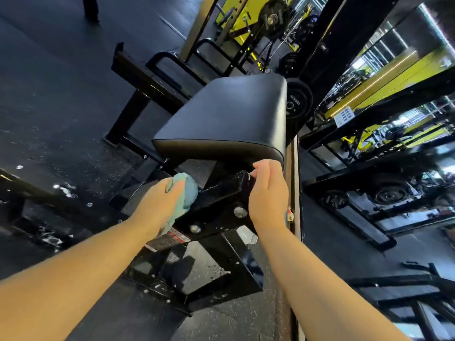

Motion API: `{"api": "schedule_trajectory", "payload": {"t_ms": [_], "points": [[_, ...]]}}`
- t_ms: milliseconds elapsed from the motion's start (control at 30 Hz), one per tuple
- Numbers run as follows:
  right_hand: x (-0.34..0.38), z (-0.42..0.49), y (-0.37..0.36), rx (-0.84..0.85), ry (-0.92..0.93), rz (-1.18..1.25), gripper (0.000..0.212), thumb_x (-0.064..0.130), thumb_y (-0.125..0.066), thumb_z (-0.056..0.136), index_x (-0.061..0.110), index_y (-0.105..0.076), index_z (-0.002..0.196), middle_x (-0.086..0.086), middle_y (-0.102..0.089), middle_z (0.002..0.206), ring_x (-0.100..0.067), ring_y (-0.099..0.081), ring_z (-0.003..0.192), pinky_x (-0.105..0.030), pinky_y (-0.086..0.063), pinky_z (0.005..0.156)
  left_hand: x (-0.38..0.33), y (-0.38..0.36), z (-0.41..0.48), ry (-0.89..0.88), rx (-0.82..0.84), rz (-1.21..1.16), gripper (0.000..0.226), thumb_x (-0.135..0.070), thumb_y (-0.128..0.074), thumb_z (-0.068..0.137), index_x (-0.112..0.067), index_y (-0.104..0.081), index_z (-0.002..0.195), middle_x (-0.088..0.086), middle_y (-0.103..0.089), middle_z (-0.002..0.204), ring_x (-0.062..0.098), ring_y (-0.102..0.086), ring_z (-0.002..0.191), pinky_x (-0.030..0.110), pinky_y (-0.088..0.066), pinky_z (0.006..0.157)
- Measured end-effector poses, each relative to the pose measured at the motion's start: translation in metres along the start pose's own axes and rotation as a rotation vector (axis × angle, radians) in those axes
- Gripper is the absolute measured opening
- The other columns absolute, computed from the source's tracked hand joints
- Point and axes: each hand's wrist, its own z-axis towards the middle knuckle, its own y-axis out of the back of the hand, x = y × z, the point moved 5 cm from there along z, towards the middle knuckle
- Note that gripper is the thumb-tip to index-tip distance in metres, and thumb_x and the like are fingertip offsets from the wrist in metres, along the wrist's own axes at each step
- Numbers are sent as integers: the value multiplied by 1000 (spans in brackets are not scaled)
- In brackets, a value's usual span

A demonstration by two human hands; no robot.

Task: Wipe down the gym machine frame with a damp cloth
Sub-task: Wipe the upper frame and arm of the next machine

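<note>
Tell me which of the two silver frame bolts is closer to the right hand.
The upper bolt, beside the right hand gripping the frame; the lower bolt sits nearer the cloth.

Your cloth is a soft, fluffy pile fabric, pale blue-green and matt. The frame under it is metal painted glossy black, the coat flecked with pale specks and scuffs. Two bolts on its side are bare, bright metal. The pad above is smooth black upholstery, vinyl by the look, with a dull sheen and a piped seam. The floor looks like matt dark rubber, finely speckled. To your right, a mirror is glassy and reflective.
</note>
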Motion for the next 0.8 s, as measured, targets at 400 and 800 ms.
{"api": "schedule_trajectory", "payload": {"t_ms": [400, 800], "points": [[4, -14, -11, -213, -127, -113, 36, 40, -26, 90, 35, -61, 84, 22, -57, 82, -3, -57, 81, -38, -50, 69, -6, -38, 7, -141, -69, -29, 35, -28, -46, 98, -17, -56, 129, 1, -58, 129, 15, -51, 121, 22, -36, 99], [7, -15, -8, -261, -122, -24, 21, 32, -39, 89, 27, -56, 77, 10, -56, 77, -1, -52, 72, -14, -41, 66, -6, -44, 13, -328, 278, 73, 42, -18, -36, 100, -20, -36, 143, -6, -31, 150, 5, -16, 140, 12, -9, 109]]}}
